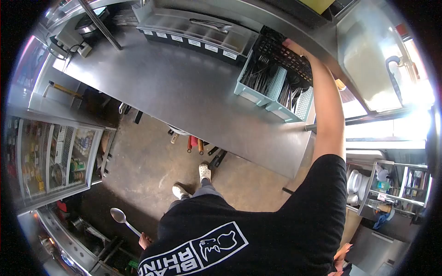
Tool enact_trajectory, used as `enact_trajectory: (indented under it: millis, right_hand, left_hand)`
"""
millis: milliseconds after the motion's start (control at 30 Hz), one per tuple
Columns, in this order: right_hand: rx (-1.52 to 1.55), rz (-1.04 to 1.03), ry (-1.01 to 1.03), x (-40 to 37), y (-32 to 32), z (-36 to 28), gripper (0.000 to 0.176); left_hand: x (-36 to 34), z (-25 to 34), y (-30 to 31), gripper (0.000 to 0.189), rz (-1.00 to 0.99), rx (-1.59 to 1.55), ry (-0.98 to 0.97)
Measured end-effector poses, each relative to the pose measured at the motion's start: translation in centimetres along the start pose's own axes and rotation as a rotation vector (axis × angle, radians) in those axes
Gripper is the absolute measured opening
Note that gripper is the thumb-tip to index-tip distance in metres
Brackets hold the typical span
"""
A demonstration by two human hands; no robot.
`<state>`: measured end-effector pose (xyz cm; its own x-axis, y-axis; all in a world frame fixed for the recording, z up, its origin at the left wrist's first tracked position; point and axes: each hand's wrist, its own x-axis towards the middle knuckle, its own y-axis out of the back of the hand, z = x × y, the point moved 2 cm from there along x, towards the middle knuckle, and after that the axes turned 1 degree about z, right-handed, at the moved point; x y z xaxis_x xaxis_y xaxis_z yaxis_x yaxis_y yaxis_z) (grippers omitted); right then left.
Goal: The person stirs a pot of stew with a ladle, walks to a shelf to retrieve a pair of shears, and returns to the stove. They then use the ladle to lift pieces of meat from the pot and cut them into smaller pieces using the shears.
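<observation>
My left hand [145, 240], low at the left beside my body, is closed round the handle of a large metal spoon [118, 215], its bowl pointing up and left. My right arm reaches far forward over the counter's right end. There my right hand [295, 48] grips a black perforated basket [283, 57], partly hiding its far side. The basket is tilted above two light-blue baskets [259, 97] filled with cutlery. Most of my right fingers are hidden.
A steel counter [175, 87] spans the view, with a lidded row of labelled containers [198, 34] along its back. Pan handles [195, 143] stick out below its edge. A glass-door fridge [57, 158] stands left. Part of a person's hand [340, 258] shows lower right, near shelves with plates [357, 183].
</observation>
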<state>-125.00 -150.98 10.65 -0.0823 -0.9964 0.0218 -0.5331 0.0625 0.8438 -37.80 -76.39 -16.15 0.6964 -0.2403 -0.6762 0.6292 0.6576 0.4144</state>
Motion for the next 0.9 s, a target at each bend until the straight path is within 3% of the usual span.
enact_trajectory:
  millis: [100,300,433,667,900]
  right_hand:
    - [0.010,0.023,0.007,-0.3,0.8,0.3,0.036]
    - [0.075,0.087,-0.019,-2.6,3.0,0.4,0.036]
    - [0.049,0.036,-0.033,-2.5,2.4,2.0,0.036]
    - [0.035,-0.007,-0.054,-2.7,2.3,2.7,0.035]
    - [0.018,-0.033,-0.052,-2.5,2.1,3.5,0.035]
  left_hand:
    - [-1.2,0.9,-0.5,0.028,0.036,-0.014,0.052]
    - [1.1,-3.1,1.3,0.028,0.155,-0.052,0.074]
    - [-0.1,-0.8,1.0,0.028,0.007,-0.040,0.154]
    - [3.1,-4.4,2.1,0.025,0.111,-0.096,0.145]
    - [1.1,-2.6,0.5,0.025,0.165,-0.028,0.145]
